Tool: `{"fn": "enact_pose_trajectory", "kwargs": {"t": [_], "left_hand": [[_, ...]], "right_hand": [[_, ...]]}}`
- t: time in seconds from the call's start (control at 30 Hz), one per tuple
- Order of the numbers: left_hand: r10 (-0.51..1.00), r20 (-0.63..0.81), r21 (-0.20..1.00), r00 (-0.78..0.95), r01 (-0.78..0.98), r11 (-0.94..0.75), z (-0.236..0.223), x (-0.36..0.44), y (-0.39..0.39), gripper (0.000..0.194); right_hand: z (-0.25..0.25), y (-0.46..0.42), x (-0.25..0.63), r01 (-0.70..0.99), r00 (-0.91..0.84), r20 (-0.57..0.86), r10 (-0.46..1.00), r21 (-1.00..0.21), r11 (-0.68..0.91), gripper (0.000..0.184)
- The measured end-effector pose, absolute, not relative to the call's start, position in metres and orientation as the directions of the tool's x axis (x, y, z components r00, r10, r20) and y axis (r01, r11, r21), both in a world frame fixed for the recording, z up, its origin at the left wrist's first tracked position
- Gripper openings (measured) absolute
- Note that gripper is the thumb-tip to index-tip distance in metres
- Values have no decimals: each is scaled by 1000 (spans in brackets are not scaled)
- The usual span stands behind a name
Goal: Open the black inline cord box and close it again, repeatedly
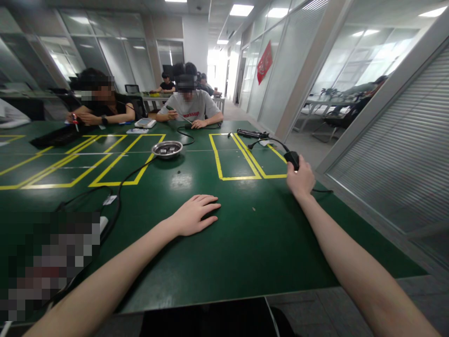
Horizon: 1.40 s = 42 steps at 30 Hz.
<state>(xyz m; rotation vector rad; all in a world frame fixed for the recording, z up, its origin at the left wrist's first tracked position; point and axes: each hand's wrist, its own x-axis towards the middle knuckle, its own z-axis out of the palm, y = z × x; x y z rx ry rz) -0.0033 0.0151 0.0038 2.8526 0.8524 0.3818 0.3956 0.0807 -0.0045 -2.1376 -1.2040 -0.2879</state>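
Observation:
My right hand (pixel 302 178) is closed around a black power adapter (pixel 292 160) near the right edge of the green table (pixel 245 262). From the adapter's far side a black cable (pixel 275 139) arches left to a small plug-like end (pixel 250 146). Another length of black cable (pixel 324 191) shows to the right of my wrist. My left hand (pixel 196 215) lies palm down on the tabletop, fingers extended and a little apart, holding nothing. No object touches it.
Yellow tape outlines (pixel 240 178) mark the table. A metal bowl (pixel 167 149) holds small metal parts. Black cables (pixel 119 196) run along the left, beside a pixelated area. A long black object (pixel 250 134) lies far right. Two people (pixel 189 105) (pixel 101 105) work across the table.

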Motion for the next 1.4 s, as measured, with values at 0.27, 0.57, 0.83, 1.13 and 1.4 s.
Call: {"fn": "enact_pose_trajectory", "kwargs": {"t": [0.27,0.57,0.83,1.13,1.4], "left_hand": [[554,206,213,806,516,-830,3,-4,16,40],[535,239,205,810,496,-844,-2,-6,19,39],[525,259,208,811,484,-850,-5,-7,20,40],[524,260,200,811,486,-851,-3,-5,18,39],[531,256,205,808,491,-847,-3,-4,18,40]], "right_hand": [[-9,80,402,781,598,359,717,-463,-420,59],[-14,84,404,742,620,310,720,-530,-411,57],[-18,89,416,675,675,328,661,-637,-373,41],[-28,96,422,683,663,384,642,-661,-310,36],[-29,96,424,739,590,422,688,-626,-250,59]]}}
